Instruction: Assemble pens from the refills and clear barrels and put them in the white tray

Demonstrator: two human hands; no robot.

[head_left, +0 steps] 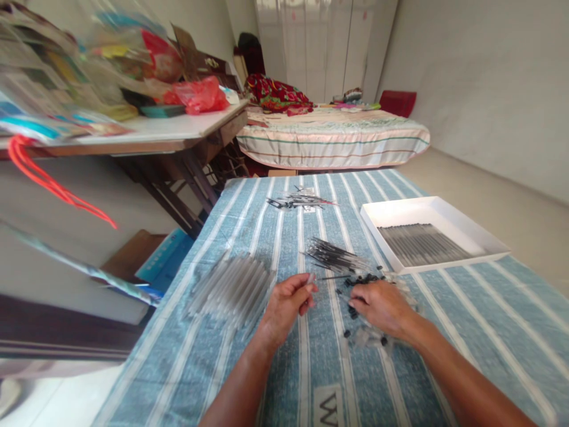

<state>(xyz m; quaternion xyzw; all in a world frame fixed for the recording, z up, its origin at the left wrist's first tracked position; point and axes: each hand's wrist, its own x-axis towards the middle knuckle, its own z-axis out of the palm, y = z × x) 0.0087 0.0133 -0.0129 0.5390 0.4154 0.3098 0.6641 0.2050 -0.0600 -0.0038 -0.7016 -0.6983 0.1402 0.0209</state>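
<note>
My left hand [291, 299] is closed in a pinch; a pale translucent end, like that of a pen barrel, shows at its fingertips. A thin dark rod, like a pen refill [333, 277], reaches right from near those fingers; whether it is held or lying there is unclear. Over a pile of small black caps [368, 277], my right hand [377, 305] has its fingers closed and pointing down; what they grip is hidden. Left of my left hand lies a blurred heap of translucent pen barrels [235, 287]. A bundle of dark refills [335, 255] lies beyond both hands.
A white open box [484, 246] at the right holds a row of grey pens [422, 243]. More dark refills [302, 200] lie at the far end of the striped tablecloth [284, 356]. Small clear pieces [367, 337] lie near my right hand. A cluttered side table [178, 130] stands left.
</note>
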